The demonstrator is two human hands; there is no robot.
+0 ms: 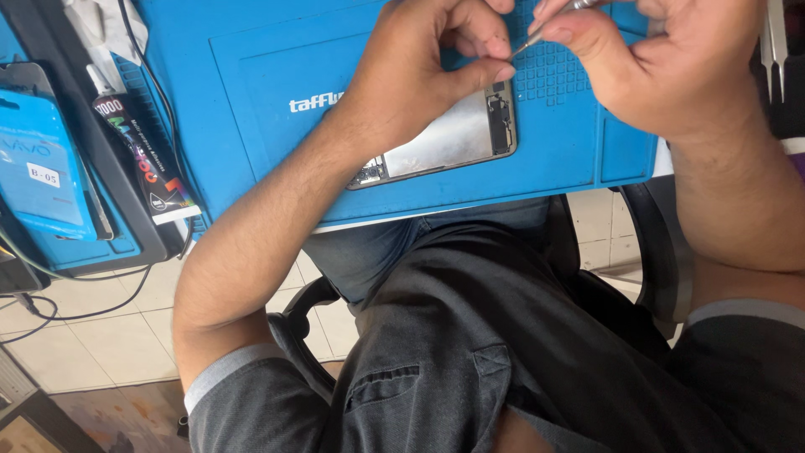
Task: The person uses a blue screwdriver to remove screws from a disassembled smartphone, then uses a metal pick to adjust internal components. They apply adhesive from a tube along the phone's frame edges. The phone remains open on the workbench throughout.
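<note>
Left hand [428, 71] pinches closed on an opened phone [449, 138] lying on a blue mat [277, 126]; right hand [662, 59] grips thin tweezers [545, 25] closed.

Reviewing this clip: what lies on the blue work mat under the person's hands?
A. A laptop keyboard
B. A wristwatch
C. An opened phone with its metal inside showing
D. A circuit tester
C: the opened phone lies flat on the blue mat, silver inner plate up, with the left hand on its upper edge and the right hand holding a thin metal tool.
</note>
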